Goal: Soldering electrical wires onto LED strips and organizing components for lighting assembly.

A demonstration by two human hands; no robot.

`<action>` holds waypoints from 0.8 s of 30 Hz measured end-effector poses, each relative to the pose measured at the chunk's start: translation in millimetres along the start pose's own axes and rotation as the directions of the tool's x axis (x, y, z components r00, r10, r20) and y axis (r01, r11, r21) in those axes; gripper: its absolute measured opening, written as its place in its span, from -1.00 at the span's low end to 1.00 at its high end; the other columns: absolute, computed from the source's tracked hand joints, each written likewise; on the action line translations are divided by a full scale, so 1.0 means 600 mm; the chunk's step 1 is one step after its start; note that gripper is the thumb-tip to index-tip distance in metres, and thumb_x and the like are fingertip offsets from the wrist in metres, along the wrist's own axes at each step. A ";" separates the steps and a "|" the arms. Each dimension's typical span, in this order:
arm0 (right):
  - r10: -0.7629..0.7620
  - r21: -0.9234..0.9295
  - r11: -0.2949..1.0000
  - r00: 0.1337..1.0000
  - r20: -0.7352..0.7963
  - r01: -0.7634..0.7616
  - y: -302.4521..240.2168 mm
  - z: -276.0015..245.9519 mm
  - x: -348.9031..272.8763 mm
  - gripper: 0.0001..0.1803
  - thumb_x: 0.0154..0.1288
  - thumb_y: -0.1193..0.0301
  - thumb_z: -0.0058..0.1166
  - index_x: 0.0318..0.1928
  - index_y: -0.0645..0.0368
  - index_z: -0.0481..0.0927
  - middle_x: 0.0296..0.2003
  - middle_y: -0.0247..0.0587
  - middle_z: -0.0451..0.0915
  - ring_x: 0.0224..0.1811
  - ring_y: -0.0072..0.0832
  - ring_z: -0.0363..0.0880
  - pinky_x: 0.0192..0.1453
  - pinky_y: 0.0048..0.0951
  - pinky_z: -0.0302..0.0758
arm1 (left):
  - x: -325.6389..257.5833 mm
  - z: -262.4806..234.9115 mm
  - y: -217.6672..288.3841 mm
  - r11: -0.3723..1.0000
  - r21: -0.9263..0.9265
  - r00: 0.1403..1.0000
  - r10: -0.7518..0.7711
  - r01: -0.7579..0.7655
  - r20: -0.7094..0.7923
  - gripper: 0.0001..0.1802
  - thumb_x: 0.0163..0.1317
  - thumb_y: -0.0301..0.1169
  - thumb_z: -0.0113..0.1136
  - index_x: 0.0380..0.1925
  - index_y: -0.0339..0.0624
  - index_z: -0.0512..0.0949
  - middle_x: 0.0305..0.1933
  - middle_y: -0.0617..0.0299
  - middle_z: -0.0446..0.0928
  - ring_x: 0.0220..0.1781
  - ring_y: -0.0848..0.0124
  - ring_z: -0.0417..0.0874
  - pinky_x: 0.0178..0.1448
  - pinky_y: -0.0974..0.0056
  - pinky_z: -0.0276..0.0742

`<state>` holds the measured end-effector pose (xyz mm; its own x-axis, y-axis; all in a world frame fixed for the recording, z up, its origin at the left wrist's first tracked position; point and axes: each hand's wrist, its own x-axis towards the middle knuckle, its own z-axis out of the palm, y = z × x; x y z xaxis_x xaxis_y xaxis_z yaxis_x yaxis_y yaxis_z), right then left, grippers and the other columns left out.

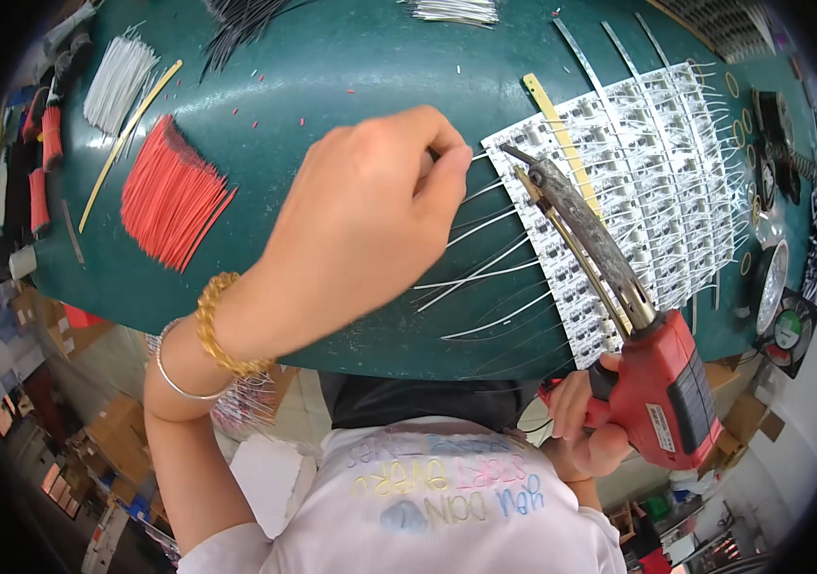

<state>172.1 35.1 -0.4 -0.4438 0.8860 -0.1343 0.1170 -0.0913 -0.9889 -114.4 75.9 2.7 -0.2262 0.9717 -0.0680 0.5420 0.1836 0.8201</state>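
Note:
My left hand is closed in a pinch at the left edge of a white circuit board panel. Its fingertips hold a white wire whose end meets the board's far left corner. My right hand grips the handle of a red soldering gun, one finger near its trigger. The gun's dark tip points at that same corner, close to the wire. Several white wires stick out from the panel's left edge toward me, and rows of wires cover the rest of it.
A yellow strip and several thin metal strips lie across the panel. Red wires, white wires and black wires lie in bundles on the green table. A round silver dish stands at the right edge.

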 end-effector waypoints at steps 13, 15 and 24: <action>0.045 0.051 0.998 0.997 -0.063 -0.042 0.002 0.006 0.009 -0.05 0.22 -0.22 0.08 0.21 0.44 0.23 -0.74 -0.43 0.32 -0.77 -0.61 0.26 -0.63 -0.57 0.25 | 0.043 -0.033 0.030 0.883 -0.146 0.860 -0.380 0.447 0.340 -0.77 0.29 -0.37 0.21 -0.41 -0.36 0.56 -0.65 0.34 0.48 -0.71 0.68 0.38 -0.63 0.51 0.25; 0.049 0.002 0.999 0.997 -0.066 -0.049 0.003 0.001 0.006 -0.05 0.21 -0.22 0.09 0.21 0.45 0.24 -0.74 -0.43 0.32 -0.77 -0.61 0.26 -0.63 -0.57 0.24 | 0.029 -0.023 0.016 0.934 -0.144 0.924 -0.284 0.327 0.257 -0.80 0.29 -0.41 0.21 -0.42 -0.35 0.55 -0.64 0.34 0.49 -0.69 0.69 0.39 -0.63 0.53 0.26; 0.053 -0.007 0.999 0.996 -0.078 -0.054 -0.006 0.014 0.015 -0.08 0.23 -0.17 0.11 0.19 0.47 0.25 -0.73 -0.42 0.33 -0.77 -0.63 0.25 -0.65 -0.59 0.22 | 0.008 0.000 0.005 0.984 -0.114 0.988 -0.127 0.136 0.085 -0.85 0.27 -0.49 0.22 -0.44 -0.36 0.53 -0.62 0.35 0.52 -0.62 0.76 0.41 -0.59 0.56 0.19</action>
<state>160.4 39.4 1.6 -0.3660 0.9128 -0.1814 0.1467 -0.1359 -0.9798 -113.8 81.1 4.5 -0.2237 0.9496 -0.2197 0.4106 0.2963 0.8623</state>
